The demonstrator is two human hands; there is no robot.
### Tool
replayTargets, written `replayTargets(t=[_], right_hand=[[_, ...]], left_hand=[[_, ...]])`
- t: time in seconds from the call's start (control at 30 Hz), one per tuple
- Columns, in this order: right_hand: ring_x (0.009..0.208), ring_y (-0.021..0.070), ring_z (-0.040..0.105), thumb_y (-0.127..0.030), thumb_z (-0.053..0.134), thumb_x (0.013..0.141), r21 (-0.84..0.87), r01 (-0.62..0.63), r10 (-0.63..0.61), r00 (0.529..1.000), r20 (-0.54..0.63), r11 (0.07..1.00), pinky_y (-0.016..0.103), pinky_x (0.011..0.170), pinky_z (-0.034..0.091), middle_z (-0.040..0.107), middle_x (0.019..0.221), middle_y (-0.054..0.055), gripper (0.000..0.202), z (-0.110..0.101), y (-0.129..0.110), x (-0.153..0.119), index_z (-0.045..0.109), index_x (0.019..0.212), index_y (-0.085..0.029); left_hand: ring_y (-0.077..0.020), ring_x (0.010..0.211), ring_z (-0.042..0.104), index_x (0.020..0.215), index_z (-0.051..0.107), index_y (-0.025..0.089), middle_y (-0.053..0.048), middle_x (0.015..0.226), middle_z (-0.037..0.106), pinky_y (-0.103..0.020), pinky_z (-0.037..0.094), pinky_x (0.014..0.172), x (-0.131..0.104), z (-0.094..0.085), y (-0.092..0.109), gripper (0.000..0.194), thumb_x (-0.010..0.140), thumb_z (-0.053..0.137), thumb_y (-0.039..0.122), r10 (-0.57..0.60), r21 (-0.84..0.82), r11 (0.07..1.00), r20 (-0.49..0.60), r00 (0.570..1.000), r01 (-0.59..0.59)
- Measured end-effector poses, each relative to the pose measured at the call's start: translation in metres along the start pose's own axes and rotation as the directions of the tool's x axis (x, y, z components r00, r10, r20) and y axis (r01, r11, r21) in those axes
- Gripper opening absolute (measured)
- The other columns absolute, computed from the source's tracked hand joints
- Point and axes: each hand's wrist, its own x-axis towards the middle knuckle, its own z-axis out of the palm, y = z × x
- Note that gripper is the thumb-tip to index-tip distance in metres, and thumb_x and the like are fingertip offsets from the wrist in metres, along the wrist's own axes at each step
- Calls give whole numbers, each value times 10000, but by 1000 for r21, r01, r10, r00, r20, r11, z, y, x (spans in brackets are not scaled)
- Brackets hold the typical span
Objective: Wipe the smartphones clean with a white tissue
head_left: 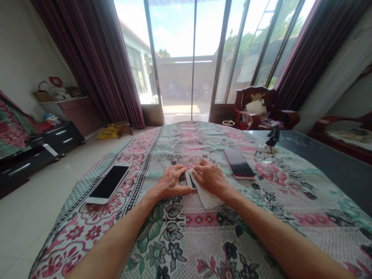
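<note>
Phone, screen up, long axis eleven-to-five, edge-held by half-open left hand, partly under wipe in curled right hand; clear container at two, contents unclear.

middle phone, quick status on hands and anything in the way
Left hand holding middle phone. Right hand on white sheet across it. White phone off left, red-edged phone off right, both clear.

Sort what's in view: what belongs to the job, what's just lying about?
In use:
white-edged device, at the left hand
white cloth or tissue, under the right hand

Apparently just lying about:
white phone, on the left
red-edged phone, on the right
yellow bag, on the floor
</note>
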Motion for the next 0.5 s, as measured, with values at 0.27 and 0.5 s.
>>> replayTargets(t=[0.27,0.5], right_hand=[[807,133,532,-307,482,892,72,6,-5,1000,-12,997,238,704,379,592,917,32,233,6,-10,8,689,833,-219],[719,118,526,-300,486,885,43,-101,101,995,-6,994,240,621,342,589,858,25,247,-2,21,6,689,782,-205]], left_hand=[[-284,1107,514,1141,603,185,-84,1194,568,-415,407,981,2,-1,4,650,572,747,463,-14,-5,1000,-9,1000,14],[-292,1121,508,1133,605,189,-79,1194,571,-425,396,990,2,-1,1,636,567,745,443,-17,0,1000,-6,1000,17]])
